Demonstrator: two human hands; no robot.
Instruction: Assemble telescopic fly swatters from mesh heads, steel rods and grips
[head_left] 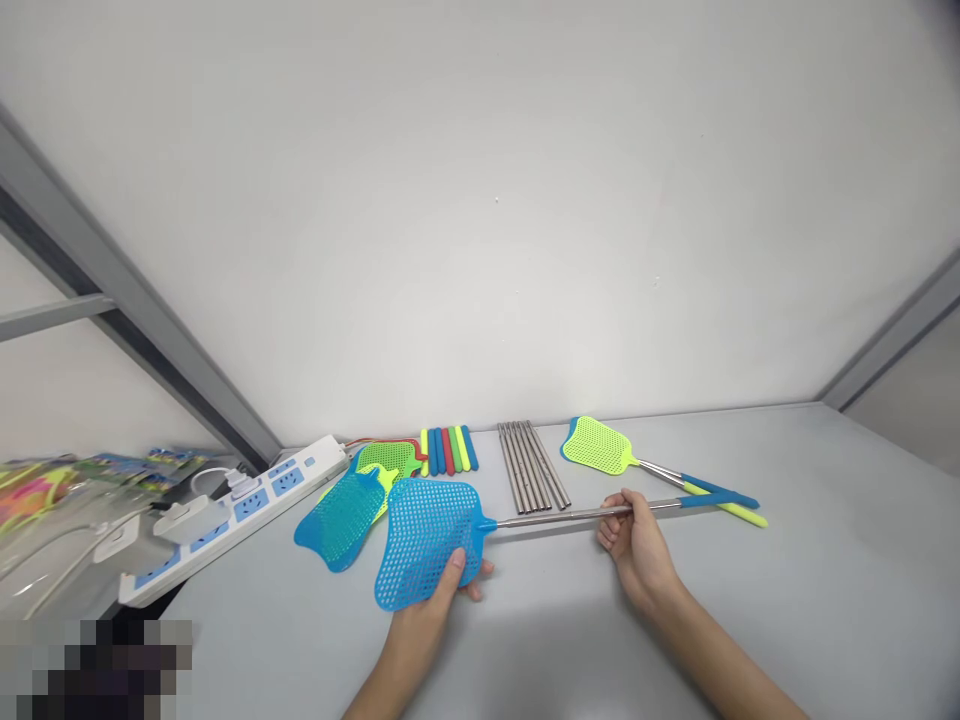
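A blue fly swatter [431, 535] with a perforated head, a thin metal rod and a blue handle is held across the front of me. My left hand [439, 600] grips the lower edge of its head, thumb on top and fingers underneath. Around the middle of the metal rod, the fingers of my right hand [636, 545] are closed. The swatter's handle reaches right, passing over or close to the handles of a finished yellow-green swatter [600, 446] and a blue one mostly hidden under it.
Loose swatter heads [341, 520] in blue, yellow and green overlap at left. Several coloured handles [450, 451] lie in a row beside several metal rods [529, 468]. A white power strip [240, 515] with plugs and plastic packaging [60, 530] occupy the far left. A wall [510, 250] stands behind the table [840, 520].
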